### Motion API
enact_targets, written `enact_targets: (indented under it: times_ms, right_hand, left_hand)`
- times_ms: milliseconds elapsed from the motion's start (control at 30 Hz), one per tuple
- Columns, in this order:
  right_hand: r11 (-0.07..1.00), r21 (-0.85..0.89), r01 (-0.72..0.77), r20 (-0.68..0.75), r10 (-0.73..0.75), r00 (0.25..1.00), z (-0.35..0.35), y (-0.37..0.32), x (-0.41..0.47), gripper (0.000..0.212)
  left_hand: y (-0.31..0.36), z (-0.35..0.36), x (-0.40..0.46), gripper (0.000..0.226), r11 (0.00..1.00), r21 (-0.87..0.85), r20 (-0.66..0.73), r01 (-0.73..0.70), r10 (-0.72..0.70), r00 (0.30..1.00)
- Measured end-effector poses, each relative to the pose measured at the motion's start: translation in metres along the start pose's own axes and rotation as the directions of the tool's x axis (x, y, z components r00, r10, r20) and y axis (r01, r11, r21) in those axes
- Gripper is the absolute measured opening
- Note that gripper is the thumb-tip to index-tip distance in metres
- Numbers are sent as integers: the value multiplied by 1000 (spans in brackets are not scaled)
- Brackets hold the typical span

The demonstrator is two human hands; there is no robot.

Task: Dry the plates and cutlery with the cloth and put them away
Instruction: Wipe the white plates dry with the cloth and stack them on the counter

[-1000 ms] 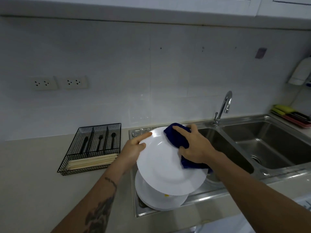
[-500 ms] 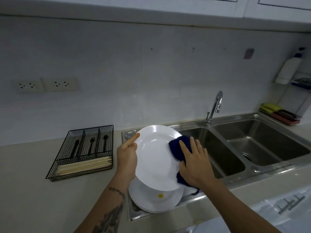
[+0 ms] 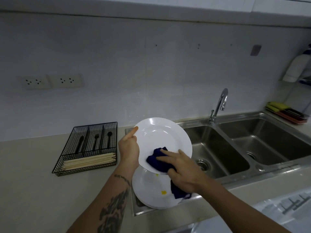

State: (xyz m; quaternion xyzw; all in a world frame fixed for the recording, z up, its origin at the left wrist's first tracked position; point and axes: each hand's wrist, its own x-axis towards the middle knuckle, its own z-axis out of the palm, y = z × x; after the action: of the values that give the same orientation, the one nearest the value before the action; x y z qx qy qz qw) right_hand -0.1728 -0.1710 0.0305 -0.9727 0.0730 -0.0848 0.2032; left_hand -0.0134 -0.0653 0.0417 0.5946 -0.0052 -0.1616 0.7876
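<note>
The left hand (image 3: 128, 149) grips a white plate (image 3: 161, 137), the right hand (image 3: 183, 170) presses a blue cloth (image 3: 157, 160) on it, and the black wire basket (image 3: 70, 148) holds black cutlery (image 3: 96, 140) and chopsticks (image 3: 89, 161).

Steel sink (image 3: 242, 158), tap (image 3: 219, 105), wall sockets (image 3: 50, 81)

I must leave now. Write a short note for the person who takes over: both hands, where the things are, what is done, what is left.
Left hand: grips the tilted white plate by its left rim.
Right hand: presses the blue cloth on the plate's lower face.
Plate stack waits beneath, on the sink's drainboard; it has a yellow spot.
Wire cutlery tray on the counter holds black cutlery and chopsticks.
Done: not clear.
Left: finish this plate, dry the stack, put away.
</note>
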Motion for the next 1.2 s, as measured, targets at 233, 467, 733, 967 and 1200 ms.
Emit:
enact_targets:
  times_ms: [233,467,733,967,1200]
  right_hand:
    - [927,-289,-240,-165,198,966,-14,43,35,67]
    - [934,-303,-189,-205,130,970,-5,18,66,73]
    - [844,-483,-232,-217,140,966,1,31,48,71]
    - [868,-377,-323,-298,217,929,-19,24,75,75]
    - [975,-219,-49,-126,21,992,3,5,56,77]
  left_hand:
    - [-3,-4,2,52,998,63,102,-22,15,995]
    - [-10,17,-14,51,996,87,204,-36,18,979]
    - [3,-2,0,52,995,88,134,-50,38,990]
    - [-7,10,-13,45,985,154,205,-83,50,978]
    - [7,6,-3,49,994,37,125,-104,98,987]
